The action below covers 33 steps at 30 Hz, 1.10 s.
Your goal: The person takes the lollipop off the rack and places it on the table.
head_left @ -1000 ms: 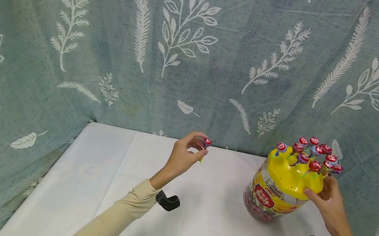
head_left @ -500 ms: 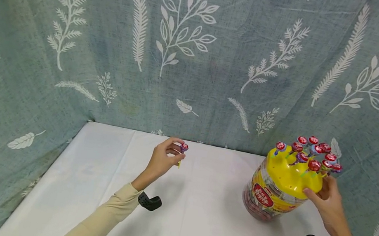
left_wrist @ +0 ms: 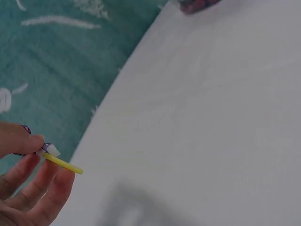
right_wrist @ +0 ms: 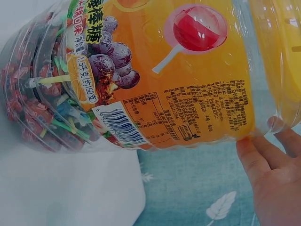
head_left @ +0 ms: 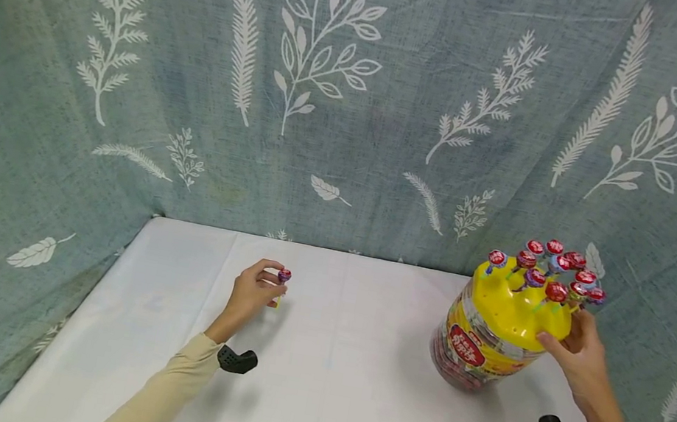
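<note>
My left hand, pinching a lollipop, has shifted left from earlier, now over the white surface toward its back-left corner. My right hand still grips the candy jar near its yellow lid, toward the back-right corner.

Lid, lollipop stick yellow; curtain green, white-leafed.

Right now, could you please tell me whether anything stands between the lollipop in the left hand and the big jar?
Nothing visible does: in the head view, only white tabletop lies between the lollipop, pinched in the left hand, and the jar. The right hand holds the jar's side away from the lollipop.
</note>
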### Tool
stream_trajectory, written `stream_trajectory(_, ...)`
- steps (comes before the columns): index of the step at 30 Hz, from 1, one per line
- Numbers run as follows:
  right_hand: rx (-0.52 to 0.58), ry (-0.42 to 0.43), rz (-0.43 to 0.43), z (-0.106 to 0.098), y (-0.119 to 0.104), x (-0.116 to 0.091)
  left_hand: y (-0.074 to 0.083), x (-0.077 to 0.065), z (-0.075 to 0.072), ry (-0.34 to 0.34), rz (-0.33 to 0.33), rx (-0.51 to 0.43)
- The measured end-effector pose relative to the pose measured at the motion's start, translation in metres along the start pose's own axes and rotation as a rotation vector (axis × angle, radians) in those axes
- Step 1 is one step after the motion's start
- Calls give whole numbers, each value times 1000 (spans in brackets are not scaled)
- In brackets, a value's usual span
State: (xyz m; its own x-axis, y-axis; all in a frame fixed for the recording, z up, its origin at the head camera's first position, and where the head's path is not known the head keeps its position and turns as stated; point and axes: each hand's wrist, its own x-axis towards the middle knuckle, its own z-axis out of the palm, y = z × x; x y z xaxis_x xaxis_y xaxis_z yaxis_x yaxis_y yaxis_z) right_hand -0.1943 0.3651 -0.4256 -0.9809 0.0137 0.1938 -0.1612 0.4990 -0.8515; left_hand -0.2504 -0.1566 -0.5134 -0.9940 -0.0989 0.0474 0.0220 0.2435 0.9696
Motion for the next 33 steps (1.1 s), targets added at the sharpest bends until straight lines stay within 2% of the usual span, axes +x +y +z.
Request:
stream_trajectory(8,0,1,15,1,0,1,-36,6,-12,78,-82,133)
stream_trajectory(16,24,5,-8,4,-1,0,-54,15,-22,119,-104,261)
stream_trajectory(20,31,5,-15,5,-2,-1,-57,19,-27,136,-123,328)
stream_trajectory(25,45,7,-22,4,-2,-1,-56,21,-30,107,-112,383)
stream_trajectory(33,33,1,-10,2,-2,-1,-44,18,-33,90,-53,627)
